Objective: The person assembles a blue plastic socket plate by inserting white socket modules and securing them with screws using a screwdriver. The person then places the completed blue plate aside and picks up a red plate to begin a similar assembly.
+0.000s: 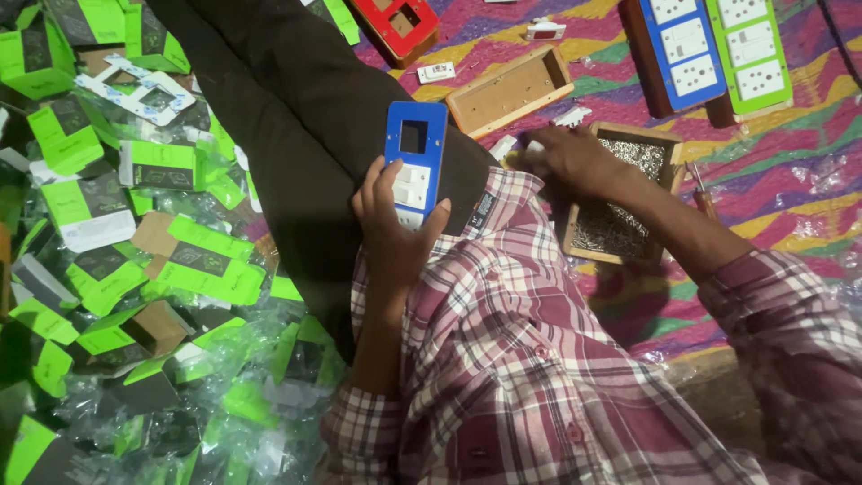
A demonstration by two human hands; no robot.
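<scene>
My left hand [391, 226] grips a blue switch-board face plate [414, 160] over my dark trouser leg; the plate has white switch modules in its lower part and an empty square cut-out at the top. My right hand [567, 154] reaches out to the mat, fingers curled over small white parts beside a wooden box of small screws [620, 193]. Whether it holds one of them is hidden by the fingers.
An empty wooden box [510, 88] lies beyond my knee. Finished blue [675, 49] and green [750, 49] socket boards lie at the top right, a red plate [398, 25] at the top. Several green cartons [193, 260] and plastic wrap fill the left. A screwdriver [702, 193] lies by the screw box.
</scene>
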